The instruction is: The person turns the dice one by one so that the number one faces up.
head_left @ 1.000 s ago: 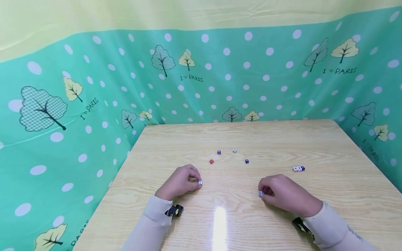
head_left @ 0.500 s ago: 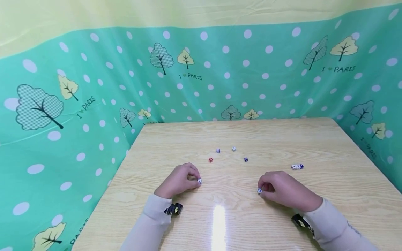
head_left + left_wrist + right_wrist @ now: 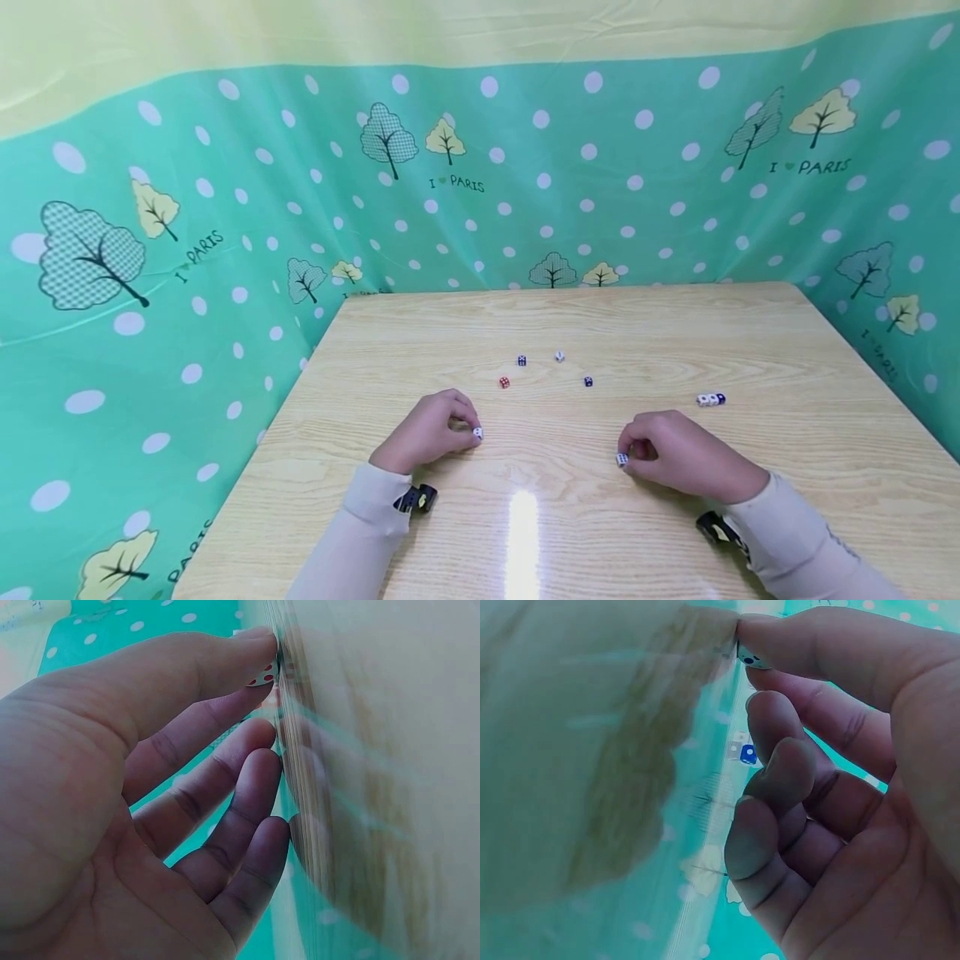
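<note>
My left hand point(image 3: 433, 429) pinches a white die point(image 3: 477, 433) between thumb and forefinger at the table surface; red pips show on it in the left wrist view, where the thumb covers most of the die point(image 3: 264, 676). Over to the right, my right hand point(image 3: 671, 450) pinches another white die point(image 3: 622, 459) with dark pips, also down at the wood. The other fingers of both hands are loosely bent. Beyond the hands lie a red die point(image 3: 504, 382), a blue die point(image 3: 522, 361), a white die point(image 3: 559, 357) and a second blue die point(image 3: 588, 382).
A short row of dice point(image 3: 711, 400), two white and one blue, sits past my right hand. The wooden table point(image 3: 420, 333) is bordered by a green dotted curtain point(image 3: 480, 208) at the back and sides. A light glares off the near tabletop.
The die in my right hand has turned slightly, its dark-pipped face now more toward the head camera. My left hand stays in place, and the head view has shifted a little.
</note>
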`<state>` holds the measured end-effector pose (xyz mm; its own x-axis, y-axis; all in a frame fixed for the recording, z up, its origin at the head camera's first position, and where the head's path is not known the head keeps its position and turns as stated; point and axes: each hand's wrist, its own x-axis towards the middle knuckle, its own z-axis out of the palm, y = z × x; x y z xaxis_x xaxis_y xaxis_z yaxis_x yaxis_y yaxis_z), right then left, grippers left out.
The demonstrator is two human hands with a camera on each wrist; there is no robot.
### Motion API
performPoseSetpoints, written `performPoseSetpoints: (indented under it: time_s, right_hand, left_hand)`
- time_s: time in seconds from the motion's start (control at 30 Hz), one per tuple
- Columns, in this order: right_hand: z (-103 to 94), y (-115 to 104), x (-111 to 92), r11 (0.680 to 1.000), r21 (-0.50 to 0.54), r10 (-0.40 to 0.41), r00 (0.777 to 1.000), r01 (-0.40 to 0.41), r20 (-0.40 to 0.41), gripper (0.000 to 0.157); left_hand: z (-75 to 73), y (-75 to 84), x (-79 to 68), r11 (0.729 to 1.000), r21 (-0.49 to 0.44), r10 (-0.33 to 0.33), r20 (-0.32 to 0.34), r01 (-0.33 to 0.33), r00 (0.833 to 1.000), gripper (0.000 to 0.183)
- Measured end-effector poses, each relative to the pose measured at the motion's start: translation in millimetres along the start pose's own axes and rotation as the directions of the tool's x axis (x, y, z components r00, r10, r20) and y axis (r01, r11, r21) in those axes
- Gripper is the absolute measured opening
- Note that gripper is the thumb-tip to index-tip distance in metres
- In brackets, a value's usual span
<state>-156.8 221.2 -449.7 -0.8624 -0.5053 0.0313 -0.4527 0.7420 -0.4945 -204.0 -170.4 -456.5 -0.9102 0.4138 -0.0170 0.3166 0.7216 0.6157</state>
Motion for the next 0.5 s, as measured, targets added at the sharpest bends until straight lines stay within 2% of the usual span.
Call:
performPoseSetpoints:
  time_s: [0.27, 0.5]
  right_hand:
    - [0.8, 2.7, -0.3, 1.0, -0.013, -0.014, 1.0, 0.014, 0.006, 0.017]
    - [2.0, -2.2, -0.6, 0.998, -0.056, -0.037, 0.999, 0.035, -0.035, 0.019]
  left_hand:
    - [0.8, -0.9, 1.1, 1.0, 0.005, -0.002, 0.003, 0.002, 1.0, 0.01]
    - [0.5, -0.5, 1.1, 1.0, 0.012, -0.005, 0.0, 0.005, 1.0, 0.009]
